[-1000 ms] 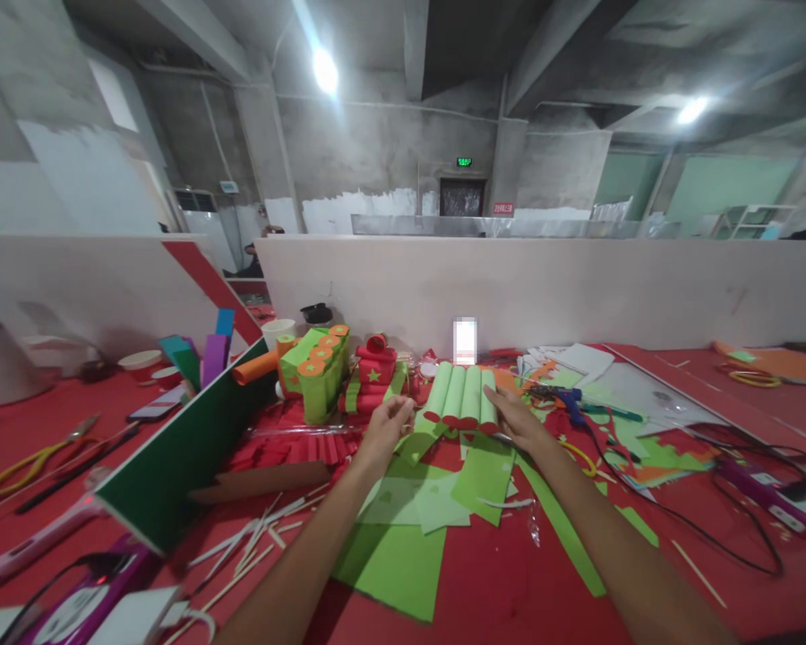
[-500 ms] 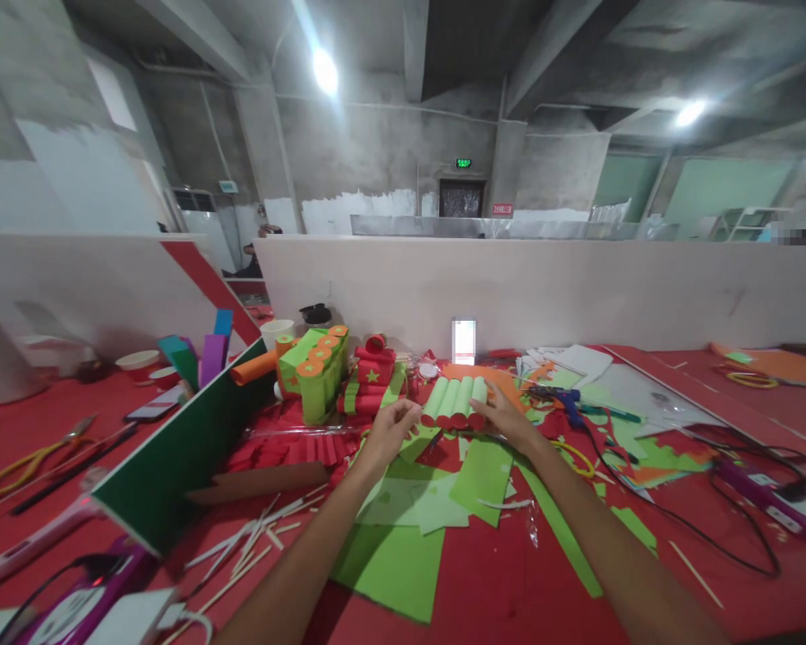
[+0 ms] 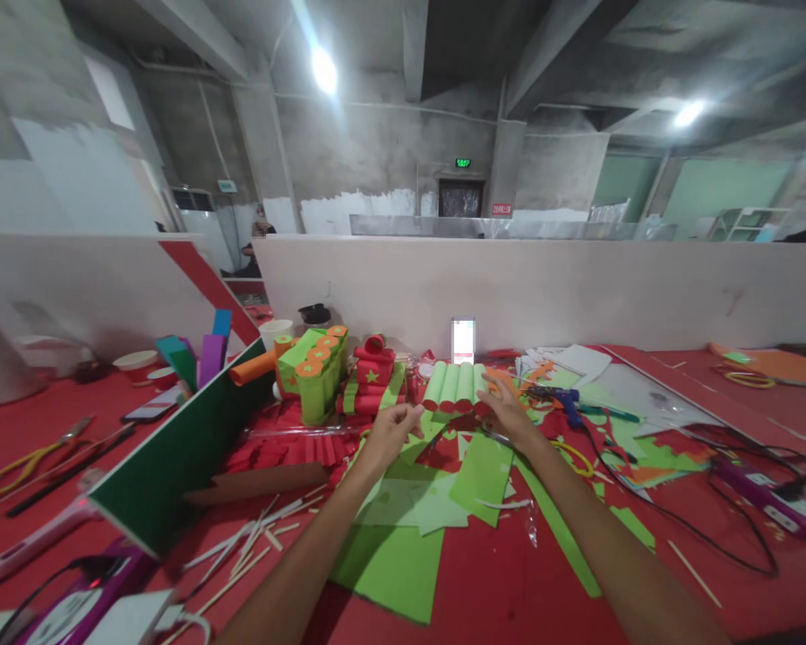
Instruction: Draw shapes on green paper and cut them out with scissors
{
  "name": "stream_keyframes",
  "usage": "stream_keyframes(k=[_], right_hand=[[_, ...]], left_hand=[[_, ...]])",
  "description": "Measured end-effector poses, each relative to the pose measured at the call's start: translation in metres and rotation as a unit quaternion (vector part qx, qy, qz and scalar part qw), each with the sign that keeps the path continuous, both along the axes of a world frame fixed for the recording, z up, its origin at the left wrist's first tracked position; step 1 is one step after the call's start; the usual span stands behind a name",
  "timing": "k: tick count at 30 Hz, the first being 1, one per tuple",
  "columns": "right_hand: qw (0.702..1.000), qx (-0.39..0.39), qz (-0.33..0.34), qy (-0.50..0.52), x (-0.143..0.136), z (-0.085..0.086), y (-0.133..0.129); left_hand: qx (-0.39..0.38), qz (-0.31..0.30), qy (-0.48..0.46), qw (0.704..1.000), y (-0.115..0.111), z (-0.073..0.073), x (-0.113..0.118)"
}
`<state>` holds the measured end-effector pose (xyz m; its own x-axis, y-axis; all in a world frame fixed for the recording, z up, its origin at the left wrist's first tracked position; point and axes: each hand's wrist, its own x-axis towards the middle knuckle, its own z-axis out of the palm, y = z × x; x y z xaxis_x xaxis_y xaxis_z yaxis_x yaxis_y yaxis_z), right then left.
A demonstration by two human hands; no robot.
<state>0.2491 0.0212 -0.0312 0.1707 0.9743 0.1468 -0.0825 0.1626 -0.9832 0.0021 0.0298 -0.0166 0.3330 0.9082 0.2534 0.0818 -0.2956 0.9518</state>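
A row of pale green paper tubes (image 3: 453, 383) with red ends, joined side by side, is in front of me at the middle of the table. My right hand (image 3: 503, 408) grips its right end, fingers on the outer side and thumb low at the front. Close to the lower left corner of the row is my left hand (image 3: 396, 432), its fingers curled and pinched together. Whether it touches the tubes or holds something small is hard to see. Orange paper (image 3: 503, 381) lies partly behind my right hand. Cut green sheets (image 3: 393, 564) spread below both hands.
On the left stand green and red paper tube models (image 3: 317, 394) beside a green board (image 3: 154, 484). A blue glue gun (image 3: 570, 408) and yellow-handled scissors (image 3: 578, 459) lie right, near a cable. A lit phone (image 3: 463, 340) leans against the white partition (image 3: 544, 287).
The row of tubes has moved up and away from me, and tilted, with my right hand. My left hand has shifted very little, and its fingertips are now lower against the row's left end.
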Motion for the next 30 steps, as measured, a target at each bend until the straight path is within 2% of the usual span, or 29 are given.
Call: stream_keyframes(k=[4, 8, 16, 19, 22, 26, 28, 30], right_hand=[[0.989, 0.019, -0.048, -0.141, 0.005, -0.010, 0.011], [0.940, 0.028, -0.070, -0.333, 0.010, -0.018, 0.021], [0.905, 0.043, -0.057, -0.418, 0.021, -0.016, 0.023], [0.895, 0.047, -0.046, -0.442, 0.023, -0.008, 0.015], [0.880, 0.045, -0.006, -0.474, 0.025, 0.005, 0.002], [0.788, 0.006, 0.061, -0.612, 0.027, 0.020, -0.014], [0.767, -0.012, 0.077, -0.636, 0.030, 0.023, -0.019], [0.759, -0.025, 0.093, -0.644, 0.033, 0.024, -0.022]], left_hand=[[-0.012, -0.046, 0.018, 0.999, -0.001, -0.003, 0.002], [-0.007, -0.066, 0.031, 0.997, 0.000, -0.008, 0.005], [0.024, -0.100, 0.135, 0.986, -0.007, -0.011, 0.005], [0.028, -0.129, 0.158, 0.979, -0.011, -0.016, 0.006], [0.026, -0.159, 0.176, 0.971, -0.016, -0.020, 0.008], [0.035, -0.163, 0.223, 0.960, -0.027, -0.021, 0.013], [0.051, -0.151, 0.254, 0.954, -0.034, -0.020, 0.017], [0.076, -0.127, 0.292, 0.945, -0.042, -0.020, 0.024]])
